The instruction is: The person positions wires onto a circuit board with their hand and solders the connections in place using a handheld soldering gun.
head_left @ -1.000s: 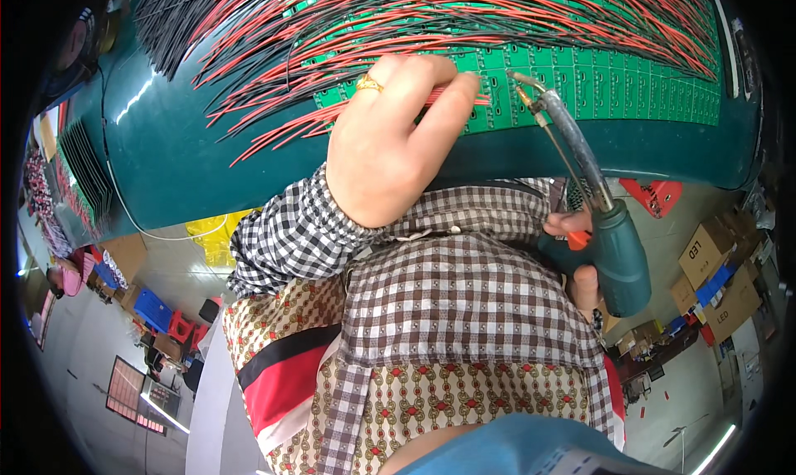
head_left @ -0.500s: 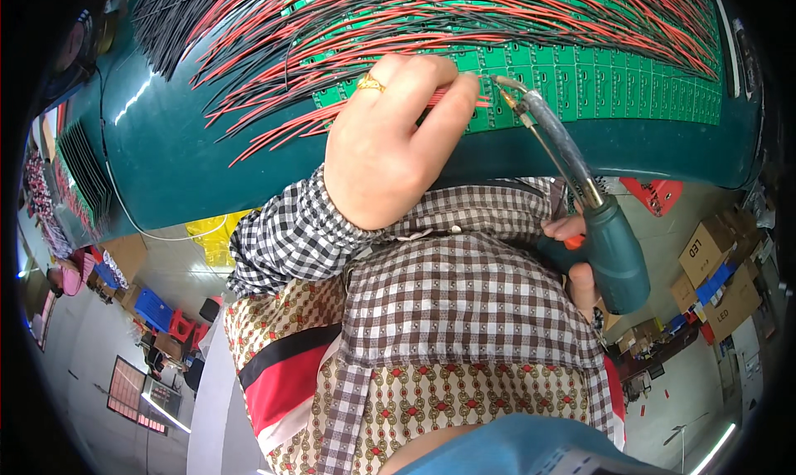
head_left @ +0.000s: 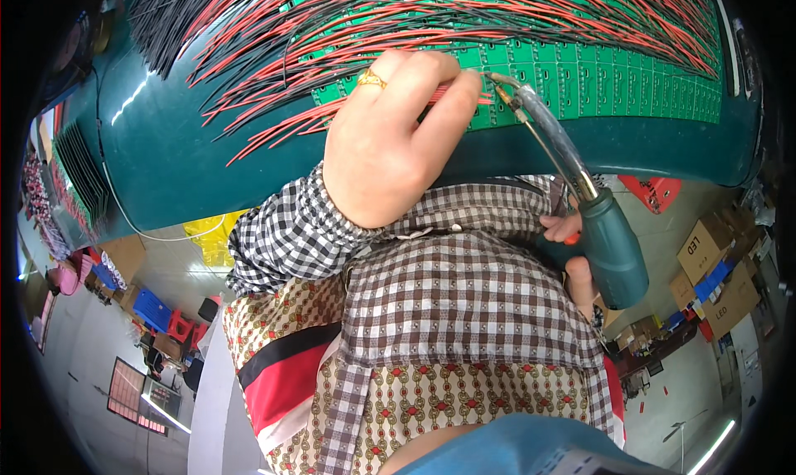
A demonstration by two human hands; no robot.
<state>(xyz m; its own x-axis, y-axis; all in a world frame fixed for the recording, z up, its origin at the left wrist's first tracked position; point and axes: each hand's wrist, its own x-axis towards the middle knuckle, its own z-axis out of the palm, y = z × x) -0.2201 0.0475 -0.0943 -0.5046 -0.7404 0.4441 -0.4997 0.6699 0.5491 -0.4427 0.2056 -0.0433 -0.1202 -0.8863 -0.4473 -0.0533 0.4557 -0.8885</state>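
Note:
My left hand is closed, fingertips pinched, over the near edge of a panel of green circuit boards. Red wires run under its palm and come out beside the index finger. My right hand is wrapped round the dark green grip of a soldering gun, mostly hidden behind it. The gun's bent metal tip and feed tube reach up to the boards, right by my left fingertips. Whether the tip touches a wire is too small to tell.
Rows of red and black wires lie across the boards, with a bundle of black wires at the far left. Everything rests on a dark green table. A stack of boards stands at its left edge. Cardboard boxes stand right.
The soldering gun has shifted very slightly up and left, its tip still by my left fingertips. My left hand keeps its pinch in nearly the same place.

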